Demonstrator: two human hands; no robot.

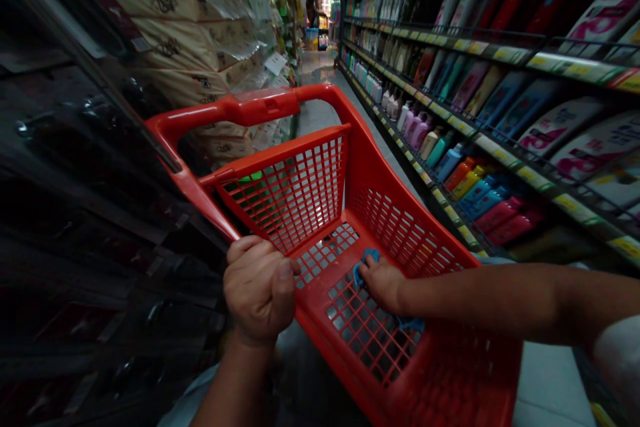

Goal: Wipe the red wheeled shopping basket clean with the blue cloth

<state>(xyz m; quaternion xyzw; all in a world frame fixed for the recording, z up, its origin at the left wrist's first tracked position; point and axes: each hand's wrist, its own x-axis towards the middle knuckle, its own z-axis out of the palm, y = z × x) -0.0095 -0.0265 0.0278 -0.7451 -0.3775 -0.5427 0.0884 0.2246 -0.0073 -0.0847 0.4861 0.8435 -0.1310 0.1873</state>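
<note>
A red plastic shopping basket (400, 213) with lattice walls and a raised red handle (260, 107) fills the middle of the view. My left hand (260, 287) is closed around the basket's near left rim. Inside the basket, my right hand (383, 280) presses a blue cloth (367, 260) against the lattice floor, fingers closed on it. A second bit of blue cloth (411, 324) shows under my right wrist.
Shelves of shampoo and lotion bottles (450, 147) with yellow price strips line the right side. Stacked paper-goods packs (200, 33) stand at upper left, dark shelving (75, 213) at near left. The aisle floor (320, 73) runs ahead to a distant person (311, 0).
</note>
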